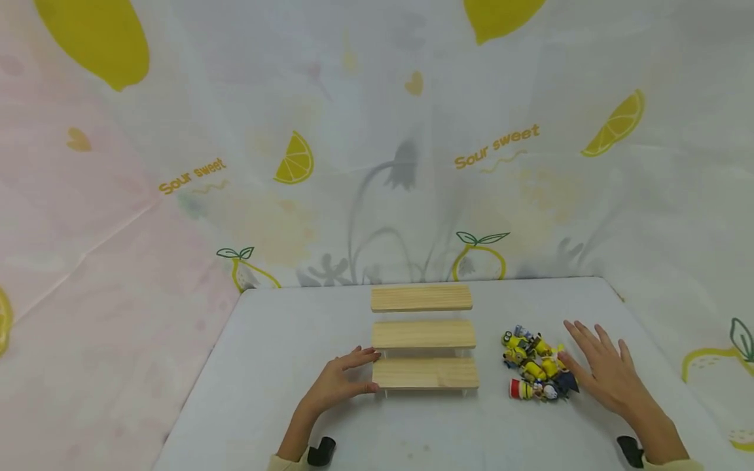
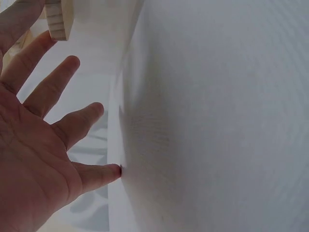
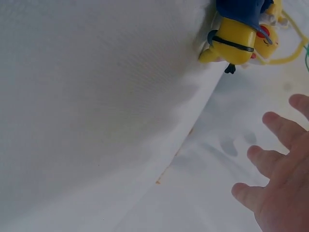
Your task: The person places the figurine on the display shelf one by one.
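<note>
A three-step display stand (image 1: 424, 373), with pale wooden boards on clear supports, stands mid-table. My left hand (image 1: 341, 383) holds the left end of its lowest board between thumb and forefinger, one at the front edge and one at the back. In the left wrist view the forefinger meets the board's end (image 2: 59, 20), and the other fingers (image 2: 53, 87) spread apart. My right hand (image 1: 609, 373) has its fingers spread, thumb tip right beside a pile of small yellow figurines (image 1: 534, 370). A blue-and-yellow figurine (image 3: 235, 38) shows near the right wrist camera.
Both hands are over a white table (image 1: 283, 327). A lemon-print cloth (image 1: 377, 216) hangs behind it and at its sides. The upper boards (image 1: 421, 298) step up toward the back. A red-and-white piece (image 1: 516, 388) lies at the pile's front left.
</note>
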Demonstrator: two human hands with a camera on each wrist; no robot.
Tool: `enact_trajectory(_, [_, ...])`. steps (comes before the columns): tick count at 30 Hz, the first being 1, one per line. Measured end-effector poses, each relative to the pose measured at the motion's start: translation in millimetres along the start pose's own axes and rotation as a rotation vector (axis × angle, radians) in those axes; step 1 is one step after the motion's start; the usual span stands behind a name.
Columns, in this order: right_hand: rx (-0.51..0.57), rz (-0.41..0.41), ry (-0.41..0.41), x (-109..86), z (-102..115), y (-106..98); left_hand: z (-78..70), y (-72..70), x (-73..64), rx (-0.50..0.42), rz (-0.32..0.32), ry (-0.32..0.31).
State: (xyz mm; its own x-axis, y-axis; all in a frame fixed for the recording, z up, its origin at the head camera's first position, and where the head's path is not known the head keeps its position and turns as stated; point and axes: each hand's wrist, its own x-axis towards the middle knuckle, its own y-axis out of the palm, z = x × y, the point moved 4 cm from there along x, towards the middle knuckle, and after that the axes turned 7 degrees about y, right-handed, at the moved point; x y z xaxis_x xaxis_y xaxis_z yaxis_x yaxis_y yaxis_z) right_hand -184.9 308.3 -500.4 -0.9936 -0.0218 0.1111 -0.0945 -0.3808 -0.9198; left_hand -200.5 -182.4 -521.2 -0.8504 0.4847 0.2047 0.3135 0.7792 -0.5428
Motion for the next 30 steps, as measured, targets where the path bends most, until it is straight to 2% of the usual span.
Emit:
enact_trajectory(5, [0.001,-0.009,0.002,-0.3,-1.7,0.9,-0.8,1.5,0.6,0.036,-0.001,0.024])
enact_trajectory(12, [0.004,-0.009,0.006,-0.7,-1.8,0.1,2.6,2.3,1.3,0.077,-0.019,0.011])
enact_trajectory(22, [-0.075,0.047,0.054,2.3,-6.3,-0.5,-1.7,1.0,-0.1,0.080,-0.018,-0.023])
enact_trajectory(30, [-0.124,0.118,0.138,4.1,-10.9,2.2,-0.8,1.4,0.3,0.066,-0.013,-0.033])
